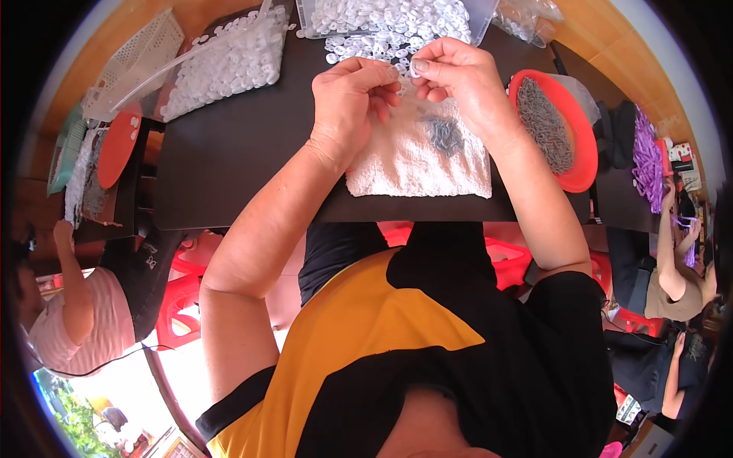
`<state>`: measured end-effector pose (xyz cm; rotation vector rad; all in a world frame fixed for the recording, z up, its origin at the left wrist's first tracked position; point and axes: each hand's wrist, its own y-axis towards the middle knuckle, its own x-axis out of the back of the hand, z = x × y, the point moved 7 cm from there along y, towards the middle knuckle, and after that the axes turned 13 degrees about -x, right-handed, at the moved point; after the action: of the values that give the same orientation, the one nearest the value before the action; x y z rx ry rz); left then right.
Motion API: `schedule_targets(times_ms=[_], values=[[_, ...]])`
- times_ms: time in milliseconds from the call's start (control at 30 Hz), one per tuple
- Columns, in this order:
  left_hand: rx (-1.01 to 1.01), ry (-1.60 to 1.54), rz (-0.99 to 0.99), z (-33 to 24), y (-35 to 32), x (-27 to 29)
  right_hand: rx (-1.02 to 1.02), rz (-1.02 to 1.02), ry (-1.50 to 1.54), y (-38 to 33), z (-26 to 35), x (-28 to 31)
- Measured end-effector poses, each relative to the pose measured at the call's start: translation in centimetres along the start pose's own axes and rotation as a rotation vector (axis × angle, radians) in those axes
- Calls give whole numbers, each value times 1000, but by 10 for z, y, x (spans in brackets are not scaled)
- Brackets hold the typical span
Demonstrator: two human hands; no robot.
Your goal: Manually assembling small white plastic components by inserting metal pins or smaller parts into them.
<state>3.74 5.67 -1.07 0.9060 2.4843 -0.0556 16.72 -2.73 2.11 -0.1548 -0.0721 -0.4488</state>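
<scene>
Over a white towel (416, 175) my two hands are raised close together, fingertips almost meeting. My right hand (462, 76) pinches a small white plastic piece (414, 69) between thumb and forefinger. My left hand (355, 91) is also closed in a pinch, thumb against the forefinger; whatever lies between those fingertips is too small to make out. A little heap of grey, thin metal-looking pieces (445, 136) rests on the towel below my right hand. Just beyond my fingers, loose white oval pieces (347, 52) lie spilled in front of a clear bin (482, 23) full of them.
Left of the bin lies a clear bag of white pieces (225, 76), near a white basket (145, 53). At right stands a red bowl (586, 153) of grey pieces (544, 126). Other people sit at both sides, one by an orange-red dish (118, 149), others near purple strips (647, 160).
</scene>
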Motion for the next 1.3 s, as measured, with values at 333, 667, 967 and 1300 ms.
schedule_targets(times_ms=[333, 667, 967, 1300], values=[[-62, 64, 3, -5, -2, -6, 24, 45, 54, -1, 0, -3], [-157, 97, 100, -10, -7, -19, 43, 83, 45, -3, 2, 1], [-302, 287, 248, -15, -11, -29, 21, 283, 54, 0, 2, 4], [-324, 319, 233, -20, -16, -28, -108, 294, 22, -9, -3, 2]])
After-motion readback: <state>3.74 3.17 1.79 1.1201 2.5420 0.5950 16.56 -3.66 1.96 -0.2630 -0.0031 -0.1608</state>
